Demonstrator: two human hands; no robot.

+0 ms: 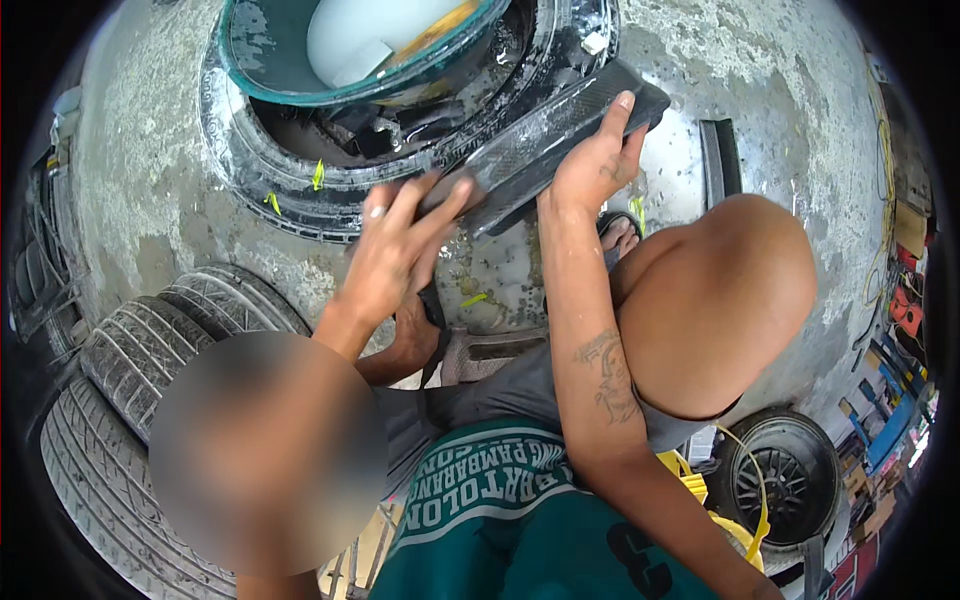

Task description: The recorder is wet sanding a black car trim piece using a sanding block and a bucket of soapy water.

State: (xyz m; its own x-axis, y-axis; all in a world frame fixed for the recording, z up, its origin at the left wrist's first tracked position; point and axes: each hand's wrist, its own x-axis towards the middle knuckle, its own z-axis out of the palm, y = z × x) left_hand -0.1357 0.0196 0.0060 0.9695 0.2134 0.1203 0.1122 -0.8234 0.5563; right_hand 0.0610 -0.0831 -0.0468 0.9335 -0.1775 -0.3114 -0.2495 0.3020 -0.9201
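Observation:
A long black trim panel (545, 130) with a fine textured face lies slanted over the near right edge of a wet tire (290, 185). My right hand (595, 168) is closed round the panel's far right end, thumb on top. At the near left end, my left hand (392, 245) presses its bent fingers to the surface. Motion blurs those fingers, and a small dark piece seems to be under them; its kind is unclear. In the tire's centre stands a green basin (240, 70) of cloudy water, with a pale block and something yellowish in it.
Several worn tires (140, 350) stack up at the left. Another dark trim piece (720, 160) lies on the wet concrete floor (790, 130) at the right. A wheel (785, 475) and a yellow container (740, 535) stand at the lower right. Small green leaves (318, 175) lie about.

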